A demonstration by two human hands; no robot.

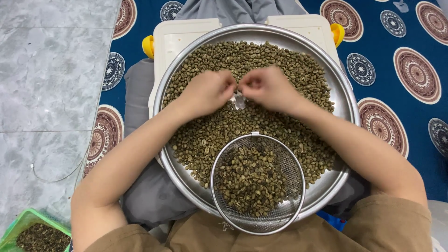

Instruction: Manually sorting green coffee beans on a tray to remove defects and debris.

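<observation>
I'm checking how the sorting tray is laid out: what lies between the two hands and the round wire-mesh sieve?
In the head view, only loose greenish beans cover the round metal tray between the left hand, right hand and the wire-mesh sieve.

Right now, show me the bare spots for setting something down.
Bare: grey floor left of the rug, and rug right of the tray. Crowded: beans cover the tray, plus the sieve and both hands, left and right.

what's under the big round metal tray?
A cream plastic board with yellow corner knobs shows past the steel tray. Its middle is covered by the tray.
</observation>
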